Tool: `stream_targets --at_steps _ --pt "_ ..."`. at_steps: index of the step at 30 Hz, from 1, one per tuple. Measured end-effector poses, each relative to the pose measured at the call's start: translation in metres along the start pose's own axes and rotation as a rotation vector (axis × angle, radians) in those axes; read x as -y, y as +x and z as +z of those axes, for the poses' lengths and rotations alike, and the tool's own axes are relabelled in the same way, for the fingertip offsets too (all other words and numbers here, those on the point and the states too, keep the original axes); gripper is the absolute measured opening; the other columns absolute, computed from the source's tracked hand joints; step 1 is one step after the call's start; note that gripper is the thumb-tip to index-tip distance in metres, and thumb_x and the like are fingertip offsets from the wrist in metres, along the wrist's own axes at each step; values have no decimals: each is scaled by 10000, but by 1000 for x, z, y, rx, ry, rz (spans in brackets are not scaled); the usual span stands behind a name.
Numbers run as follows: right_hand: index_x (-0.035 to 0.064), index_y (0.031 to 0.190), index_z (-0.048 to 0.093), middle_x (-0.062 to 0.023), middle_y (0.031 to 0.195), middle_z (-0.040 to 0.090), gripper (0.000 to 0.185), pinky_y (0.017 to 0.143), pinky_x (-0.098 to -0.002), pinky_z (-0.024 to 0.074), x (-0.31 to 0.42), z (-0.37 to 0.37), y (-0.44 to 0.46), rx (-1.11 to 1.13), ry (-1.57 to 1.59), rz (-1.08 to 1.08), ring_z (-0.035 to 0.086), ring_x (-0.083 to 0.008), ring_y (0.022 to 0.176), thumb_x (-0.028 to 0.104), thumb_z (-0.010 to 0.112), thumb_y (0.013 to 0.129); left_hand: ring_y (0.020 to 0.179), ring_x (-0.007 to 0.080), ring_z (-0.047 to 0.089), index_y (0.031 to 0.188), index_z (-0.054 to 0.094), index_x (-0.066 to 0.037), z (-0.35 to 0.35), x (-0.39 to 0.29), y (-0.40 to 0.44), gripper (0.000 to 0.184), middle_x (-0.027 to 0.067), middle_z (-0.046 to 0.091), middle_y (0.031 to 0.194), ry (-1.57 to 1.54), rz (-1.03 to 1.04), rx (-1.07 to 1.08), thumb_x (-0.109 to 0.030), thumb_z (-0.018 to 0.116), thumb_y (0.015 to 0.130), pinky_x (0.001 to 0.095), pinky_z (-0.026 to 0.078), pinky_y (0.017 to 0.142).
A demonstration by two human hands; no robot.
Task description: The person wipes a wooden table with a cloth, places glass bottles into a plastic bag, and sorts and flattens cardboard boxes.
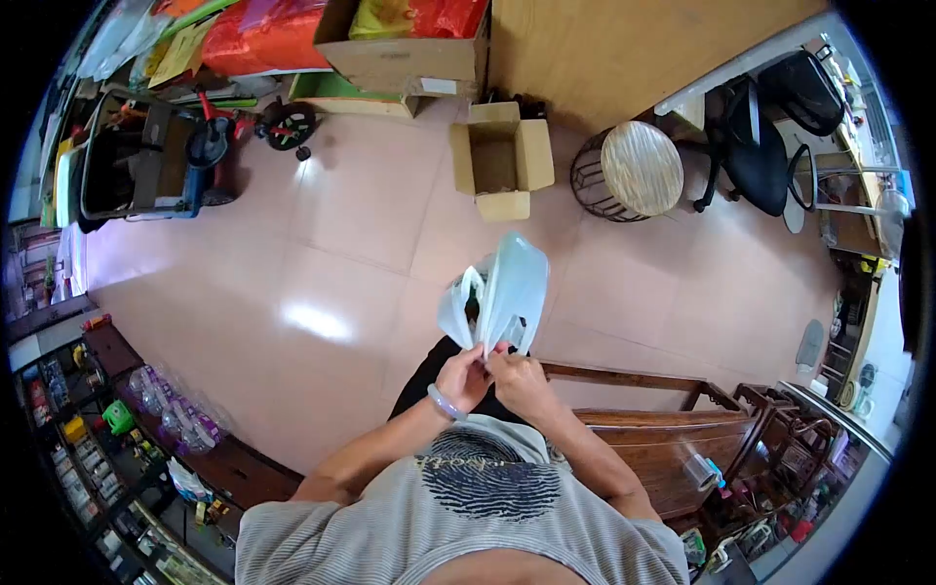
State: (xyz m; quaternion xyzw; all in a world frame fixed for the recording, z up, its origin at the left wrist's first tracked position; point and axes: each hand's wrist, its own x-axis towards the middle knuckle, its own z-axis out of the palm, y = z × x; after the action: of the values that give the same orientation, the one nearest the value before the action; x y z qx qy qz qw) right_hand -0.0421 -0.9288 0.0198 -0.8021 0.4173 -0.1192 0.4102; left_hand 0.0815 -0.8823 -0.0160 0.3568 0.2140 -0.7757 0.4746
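Observation:
A pale bluish-white plastic bag [520, 278] hangs out in front of my body, above the tiled floor. My left hand [463, 378], with a light bangle [447, 402] on the wrist, is closed on the bag's near edge. Close beside it, my right hand [522, 383] pinches the same gathered edge, and the fingertips of both hands nearly meet. Openings show in the bag on both sides, the left one dark inside. What the bag contains, if anything, I cannot make out.
An open cardboard box [494, 166] stands on the floor ahead, beside a round wood-topped stool [642, 169]. Black office chairs [756, 161] are at the right. A wooden bench [663, 444] lies near my right side. Shelves with goods [88, 458] and packed bottles [175, 414] line the left.

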Motion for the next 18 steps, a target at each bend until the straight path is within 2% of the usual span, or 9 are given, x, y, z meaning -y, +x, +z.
stream_targets --at_steps 2,4,6,9,11,13,15,16,18 --pt "-3 767 526 -161 680 593 70 522 -408 481 -17 5 15 158 -92 11 602 -300 605 27 514 705 973 180 533 1063 541 2 -3 -8 11 288 98 596 1018 4 10 -114 -210 445 893 314 386 876" --pt "0 817 564 -136 732 608 122 527 -390 488 -33 4 32 100 -174 -95 609 -284 623 49 516 716 961 170 523 1069 542 -9 9 -18 18 310 68 593 993 18 65 -170 -232 495 859 307 375 882" --pt "72 818 603 -105 791 616 115 582 -361 499 -34 -34 63 353 -245 31 614 -273 673 101 520 745 947 154 520 988 559 -66 -5 -25 38 223 38 599 997 -6 112 -244 -234 486 860 321 360 811" --pt "72 787 608 -105 782 605 105 655 -386 476 -115 -56 111 392 -270 23 599 -282 749 105 510 769 869 144 515 925 521 -132 -22 -44 81 138 0 591 961 -28 184 -411 -244 463 868 338 330 741" --pt "45 739 599 -141 759 606 93 642 -408 463 -168 -75 161 189 -141 101 581 -340 722 129 558 742 829 140 509 968 494 -134 -17 -58 108 149 7 571 884 -95 231 -539 -248 453 881 328 368 706" --pt "40 760 615 -165 781 609 127 653 -422 462 -224 -81 220 229 -243 317 574 -368 728 161 589 731 809 135 511 977 487 -121 -23 -67 133 147 12 564 863 -147 279 -695 -235 451 892 315 394 672" --pt "47 856 632 -199 863 610 195 722 -430 459 -315 -66 270 390 -425 378 579 -370 812 197 608 734 723 119 518 981 475 -85 -46 -65 165 141 34 559 852 -222 360 -880 -200 453 902 280 435 601" --pt "51 916 623 -208 905 606 242 762 -423 452 -334 -66 292 377 -406 394 577 -362 860 215 609 738 643 102 510 963 475 -54 -58 -70 177 150 59 548 808 -272 388 -892 -190 459 901 232 443 514" --pt "39 1010 597 -217 967 600 348 827 -405 439 -389 -62 338 423 -419 410 569 -343 940 258 619 740 729 144 538 946 494 -55 -105 -60 198 155 56 531 834 -218 450 -736 -196 483 883 262 439 522"
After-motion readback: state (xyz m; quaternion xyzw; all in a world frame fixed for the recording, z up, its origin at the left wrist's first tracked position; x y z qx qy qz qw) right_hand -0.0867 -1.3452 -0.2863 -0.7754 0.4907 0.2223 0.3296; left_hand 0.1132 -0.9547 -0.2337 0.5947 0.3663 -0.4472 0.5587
